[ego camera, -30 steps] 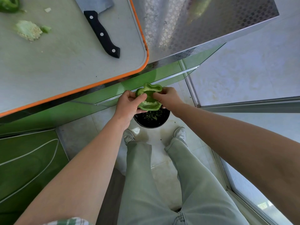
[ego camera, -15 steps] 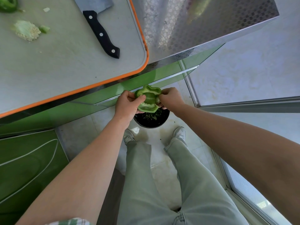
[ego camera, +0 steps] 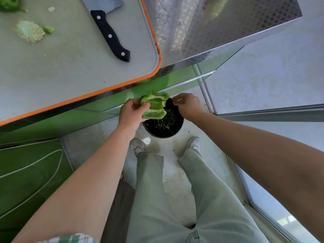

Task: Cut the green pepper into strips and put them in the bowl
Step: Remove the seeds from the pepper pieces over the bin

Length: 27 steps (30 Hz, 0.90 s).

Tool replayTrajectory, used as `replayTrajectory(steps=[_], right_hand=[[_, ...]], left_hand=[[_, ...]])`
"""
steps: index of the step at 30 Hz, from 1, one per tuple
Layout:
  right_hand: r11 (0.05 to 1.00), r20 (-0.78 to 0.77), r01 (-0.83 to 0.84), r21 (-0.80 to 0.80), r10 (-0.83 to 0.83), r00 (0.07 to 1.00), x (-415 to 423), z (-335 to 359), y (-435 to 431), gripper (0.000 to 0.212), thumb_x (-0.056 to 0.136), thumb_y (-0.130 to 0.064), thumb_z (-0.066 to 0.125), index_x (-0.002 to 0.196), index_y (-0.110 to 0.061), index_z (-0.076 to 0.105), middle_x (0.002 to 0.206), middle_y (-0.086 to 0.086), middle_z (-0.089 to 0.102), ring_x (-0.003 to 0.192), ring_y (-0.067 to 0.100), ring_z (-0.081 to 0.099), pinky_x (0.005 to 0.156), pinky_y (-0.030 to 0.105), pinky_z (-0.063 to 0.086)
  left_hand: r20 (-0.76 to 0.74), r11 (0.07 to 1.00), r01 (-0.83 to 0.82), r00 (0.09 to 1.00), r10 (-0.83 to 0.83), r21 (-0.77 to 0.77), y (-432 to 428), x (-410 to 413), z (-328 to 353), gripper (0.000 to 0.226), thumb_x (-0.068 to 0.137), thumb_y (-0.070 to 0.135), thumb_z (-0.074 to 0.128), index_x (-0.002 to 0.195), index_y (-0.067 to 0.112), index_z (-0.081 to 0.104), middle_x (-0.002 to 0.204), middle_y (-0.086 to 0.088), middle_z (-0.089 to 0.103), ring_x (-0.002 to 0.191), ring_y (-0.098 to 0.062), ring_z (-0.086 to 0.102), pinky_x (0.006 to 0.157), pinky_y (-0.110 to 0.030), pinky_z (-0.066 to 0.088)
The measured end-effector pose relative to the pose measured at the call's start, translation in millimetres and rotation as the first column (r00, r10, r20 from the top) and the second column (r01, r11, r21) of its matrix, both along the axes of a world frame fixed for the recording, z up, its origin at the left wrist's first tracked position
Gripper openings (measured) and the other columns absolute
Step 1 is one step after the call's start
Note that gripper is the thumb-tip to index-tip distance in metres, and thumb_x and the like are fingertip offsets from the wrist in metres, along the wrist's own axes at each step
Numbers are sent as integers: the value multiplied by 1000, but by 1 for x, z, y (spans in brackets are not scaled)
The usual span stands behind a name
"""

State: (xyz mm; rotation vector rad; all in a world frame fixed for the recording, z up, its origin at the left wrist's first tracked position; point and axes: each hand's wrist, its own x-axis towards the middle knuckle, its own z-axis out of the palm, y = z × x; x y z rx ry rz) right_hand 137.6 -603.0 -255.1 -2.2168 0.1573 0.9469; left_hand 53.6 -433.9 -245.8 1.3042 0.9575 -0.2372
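Left hand (ego camera: pixel 130 114) grips the opened green pepper (ego camera: pixel 154 106), inner side up, directly above the black bin (ego camera: pixel 164 135). Right hand (ego camera: pixel 188 106), on the pepper 0.5 s ago, has drawn clear to its right, pinching a pale sliver (ego camera: pixel 177 100). Judgement: stripping of the inside is nearly finished; cutting with the knife (ego camera: pixel 110 35), up-left of the grip, has not begun.

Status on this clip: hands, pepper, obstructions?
Left hand grips pepper piece over black bin. Right hand pinches pale scrap. Knife idle on board; nothing blocking.
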Motion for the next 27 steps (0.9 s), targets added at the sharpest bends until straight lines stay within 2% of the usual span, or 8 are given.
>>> replayTrajectory(steps=[3, 6, 11, 16, 18, 21, 24, 27], right_hand=[[978, -84, 51, 201, -35, 996, 2, 5, 1, 27, 93, -12, 48, 116, -14, 62, 105, 8, 70, 93, 20, 67, 87, 36, 54], [912, -240, 91, 400, 9, 971, 2, 13, 3, 33, 100, -26, 45, 130, -13, 53, 109, 6, 66, 82, 18, 69, 77, 33, 58], [866, -449, 210, 454, 18, 893, 3, 19, 7, 46, 98, -44, 41, 127, -11, 56, 110, 12, 67, 89, 25, 68, 72, 35, 58], [893, -334, 124, 433, 31, 942, 2, 13, 2, 35, 97, -24, 54, 124, -1, 56, 105, 16, 67, 80, 23, 69, 68, 31, 60], [899, -302, 141, 415, -10, 953, 4, 14, -2, 27, 98, -21, 52, 118, -4, 58, 100, 12, 68, 75, 20, 69, 64, 26, 59], [919, -274, 113, 378, -6, 962, 5, 14, -10, 23, 98, -22, 51, 115, -9, 59, 99, 10, 68, 72, 22, 68, 65, 26, 59], [937, -241, 82, 339, 2, 971, 4, 12, -15, 26, 98, -25, 51, 116, -9, 60, 104, 12, 68, 74, 25, 69, 68, 29, 60], [932, -219, 112, 345, -36, 975, 4, 13, -15, 21, 99, -23, 50, 109, -9, 61, 100, 13, 67, 71, 24, 67, 67, 29, 60]], left_hand=[[2, 1000, 16, 1000, -16, -12, 0, 1, 3, 4, 92, 13, 63, 92, 16, 60, 105, -8, 67, 98, -18, 66, 79, -33, 57], [10, 998, 5, 1000, -4, -63, -1, 1, 6, 6, 95, 11, 59, 94, 14, 64, 94, -3, 71, 87, -14, 70, 73, -29, 59], [22, 993, 41, 999, -39, -110, -3, 0, 9, 8, 94, 8, 58, 94, 8, 66, 89, -5, 72, 77, -12, 72, 67, -26, 60], [-20, 983, 85, 996, -90, -162, -6, 0, 7, 21, 101, 14, 47, 99, 5, 66, 90, -8, 72, 84, -18, 71, 77, -34, 60], [-66, 993, 46, 996, -53, -107, -6, 1, 5, 22, 102, 15, 44, 106, 6, 63, 93, -6, 69, 83, -19, 70, 74, -33, 60], [-138, 983, 124, 985, -106, 133, -3, -3, -3, 24, 94, 6, 55, 118, 12, 53, 98, -4, 60, 89, -23, 63, 73, -32, 57], [-202, 923, 246, 960, -192, 295, -2, -3, -5, 27, 78, -2, 62, 89, 23, 60, 87, 4, 62, 94, -27, 64, 83, -45, 57], [-190, 891, 303, 949, -251, 339, -10, 6, 1, 8, 76, 21, 68, 77, 28, 64, 81, 8, 66, 87, -24, 67, 82, -49, 57]])
